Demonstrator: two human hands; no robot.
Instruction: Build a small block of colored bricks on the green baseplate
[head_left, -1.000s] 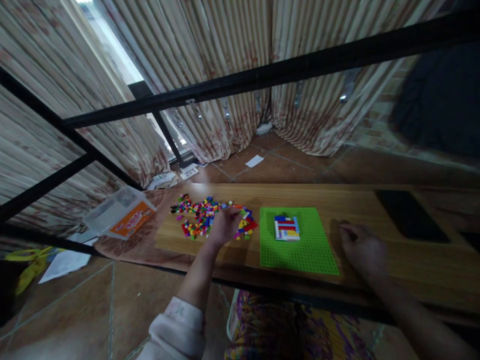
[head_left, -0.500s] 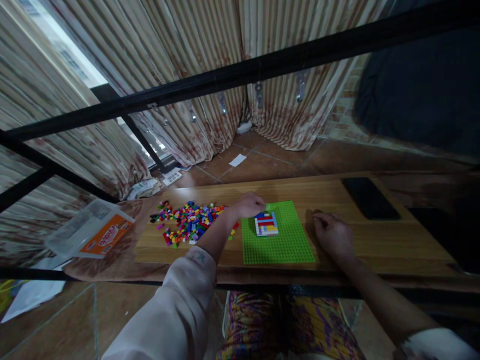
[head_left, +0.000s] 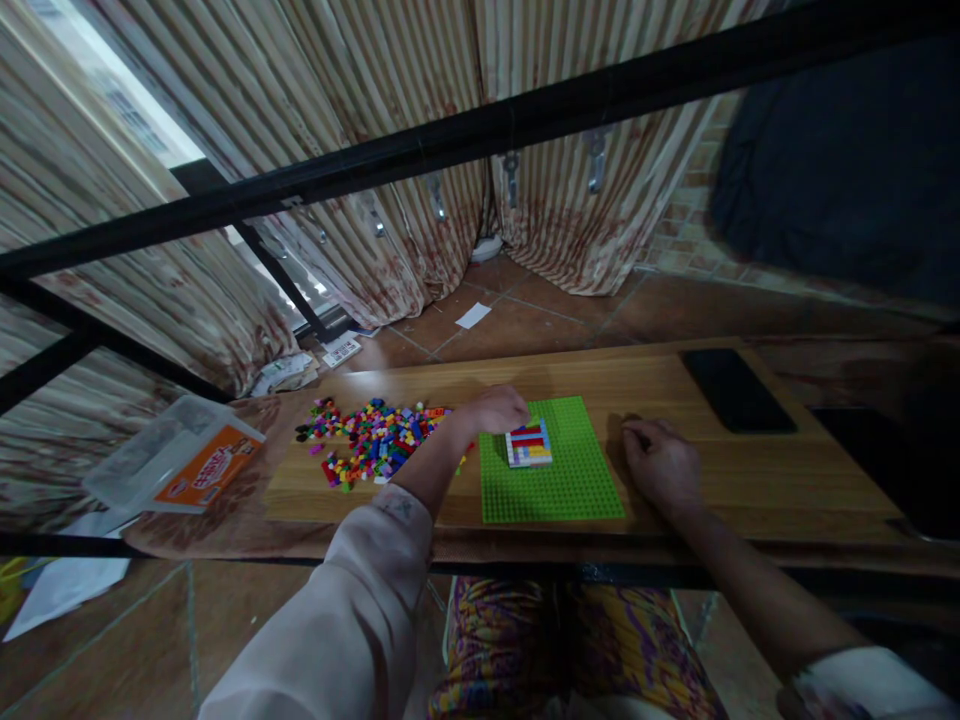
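My left hand (head_left: pixel 501 408) is closed, its fingertips pressed together at the far left edge of a small block of toy bricks (head_left: pixel 529 450). Whatever sits between those fingers is hidden. White bricks frame the block, with red, blue and yellow rows inside. It is on a green studded baseplate (head_left: pixel 559 498). To the right of the baseplate, my right hand (head_left: pixel 664 462) rests curled on the wooden board, fingers folded in, with nothing visible in it. Loose bricks (head_left: pixel 382 440) of many colours lie spread left of the baseplate, partly behind my left forearm.
A clear plastic box (head_left: pixel 150 450) with an orange label stands beyond the left end of the wooden board (head_left: pixel 750 490). A black phone (head_left: pixel 739 390) lies toward the right, and another dark flat object (head_left: pixel 862 460) beyond it. A black metal rail (head_left: pixel 420 145) crosses above, before striped curtains.
The whole view has shifted slightly. My left hand has come a little nearer over the far edge of the brick block. My right hand stays in place on the board.
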